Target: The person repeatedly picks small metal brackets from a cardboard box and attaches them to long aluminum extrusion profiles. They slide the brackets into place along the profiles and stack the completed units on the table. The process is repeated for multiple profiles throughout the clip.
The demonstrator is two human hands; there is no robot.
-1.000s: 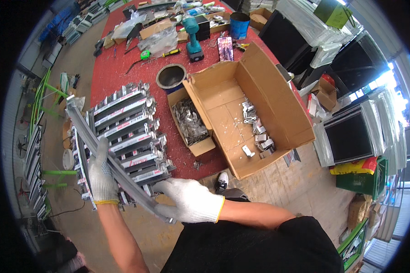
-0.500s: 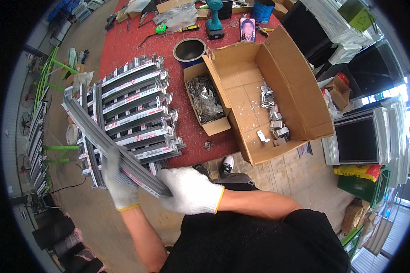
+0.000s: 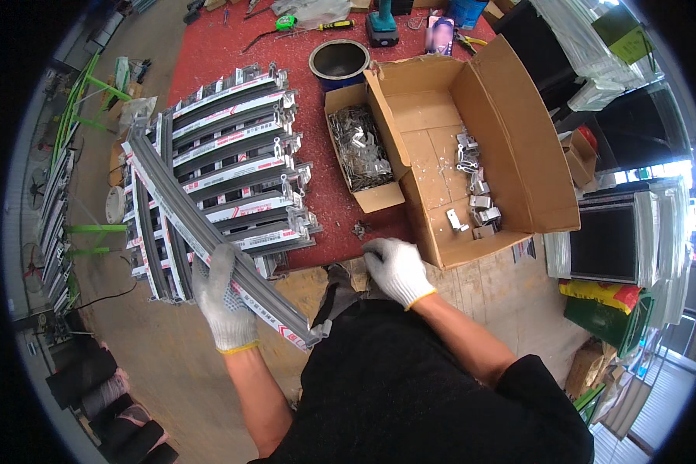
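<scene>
My left hand [image 3: 226, 298], in a white knitted glove, is wrapped round a long grey metal profile [image 3: 182, 197] with a printed white strip along its side. The profile slants from the pile at upper left down toward my body, and a small silver metal end piece [image 3: 319, 331] shows at its near end. My right hand [image 3: 398, 272], gloved too, is at the table's front edge near the large cardboard box, fingers loosely bent and apart from the profile. Under the held profile lies a stack of similar profiles [image 3: 232, 166], with metal fittings at their right ends.
A small carton [image 3: 379, 199] of thin metal parts stands against the large cardboard box [image 3: 510, 162], which holds several silver brackets [image 3: 483, 209]. Behind them on the red table [image 3: 240, 31] are a dark round pot [image 3: 339, 62], a cordless drill [image 3: 381, 29] and a green tape measure [image 3: 285, 22].
My right hand has come off the near end of the profile and moved right, toward the boxes. My left hand still grips the profile. The view has shifted slightly.
</scene>
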